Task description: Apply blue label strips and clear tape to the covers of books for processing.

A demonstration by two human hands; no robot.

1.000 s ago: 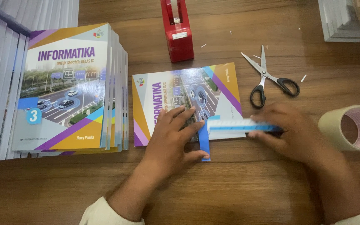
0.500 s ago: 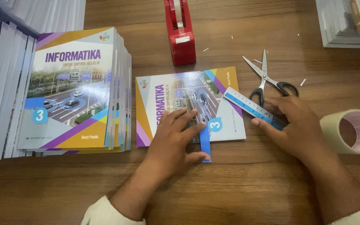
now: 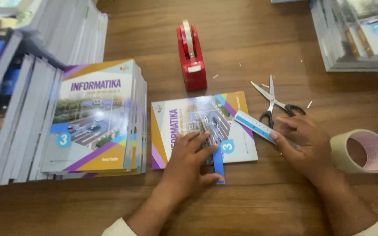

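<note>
A single textbook [image 3: 184, 118] with a colourful road-scene cover lies sideways on the wooden table. My left hand [image 3: 189, 164] presses flat on its lower edge, the thumb against a blue strip [image 3: 218, 168] that sticks out past the book. My right hand [image 3: 305, 146] grips one end of a blue and white ruler [image 3: 252, 124], which slants up and left over the book's right corner. A pair of black-handled scissors [image 3: 274, 102] lies just behind that hand.
A stack of the same textbooks [image 3: 95, 118] stands at the left, with more stacks [image 3: 18, 100] further left. A red tape dispenser [image 3: 192, 57] stands behind the book. A wide tape roll [image 3: 362, 150] lies at the right. Another book pile [image 3: 357, 35] fills the back right.
My right hand has lifted the ruler off the book's lower edge and swung it up to the right, so it now slants over the book's corner. My left hand stayed put.
</note>
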